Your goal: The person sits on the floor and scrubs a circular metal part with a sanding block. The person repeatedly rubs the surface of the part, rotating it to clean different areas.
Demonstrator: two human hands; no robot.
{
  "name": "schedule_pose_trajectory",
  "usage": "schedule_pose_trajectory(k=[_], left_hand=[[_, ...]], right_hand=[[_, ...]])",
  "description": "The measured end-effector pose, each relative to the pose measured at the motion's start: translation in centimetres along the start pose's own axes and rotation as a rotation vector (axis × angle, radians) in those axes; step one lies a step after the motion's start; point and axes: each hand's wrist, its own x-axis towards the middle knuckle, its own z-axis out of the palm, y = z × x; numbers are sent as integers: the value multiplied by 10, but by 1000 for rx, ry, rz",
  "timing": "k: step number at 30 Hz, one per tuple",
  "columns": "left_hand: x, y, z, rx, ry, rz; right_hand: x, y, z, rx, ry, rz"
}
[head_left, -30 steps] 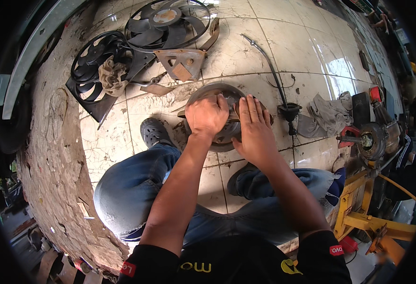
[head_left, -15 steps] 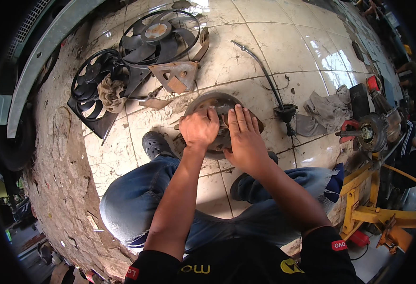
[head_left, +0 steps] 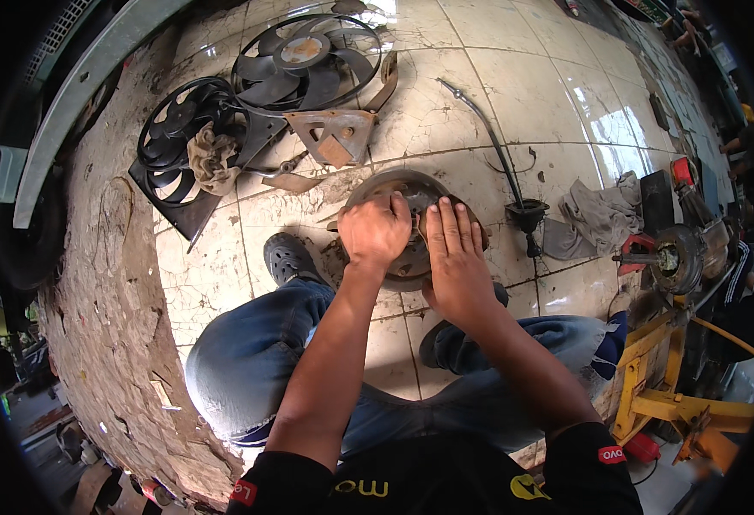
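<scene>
A round, rusty metal drum brake assembly (head_left: 408, 180) rests on the tiled floor between my feet. My left hand (head_left: 375, 230) is curled over its left side, fingers wrapped down on it; what lies under the fingers is hidden. Across the right side of the assembly, my right hand (head_left: 461, 266) lies flat with its fingers stretched out and pointing away from me. The middle of the assembly shows in the gap between the two hands, with dark parts inside. Both hands cover much of it.
Black radiator fans (head_left: 306, 64) lie at the far left beside a crumpled rag (head_left: 214, 160) and a rusty bracket (head_left: 332, 137). A gear lever with black boot (head_left: 524, 213), grey cloth (head_left: 602, 210), a greasy hub (head_left: 677, 257) and a yellow stand (head_left: 651, 403) are at right.
The view has shifted slightly, so the floor and fans sit a little further right. Both hands stay on the drum brake assembly, with the right fingers slightly more spread.
</scene>
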Motion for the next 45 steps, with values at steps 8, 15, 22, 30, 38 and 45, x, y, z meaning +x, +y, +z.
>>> schedule_pose_trajectory(k=[8, 15, 22, 30, 38, 45], left_hand=[[0, 3, 6, -21, 9, 24], [5, 2, 1, 43, -44, 5], [-1, -1, 9, 30, 72, 26], [3, 3, 5, 64, 1, 4], [5, 1, 1, 46, 17, 38], [5, 4, -3, 25, -92, -7]], right_hand=[[13, 11, -14, 146, -80, 134], [6, 2, -11, 35, -47, 68], [0, -5, -13, 108, -30, 96], [8, 1, -9, 123, -13, 77], [3, -2, -10, -11, -56, 38], [-10, -9, -21, -3, -155, 46]])
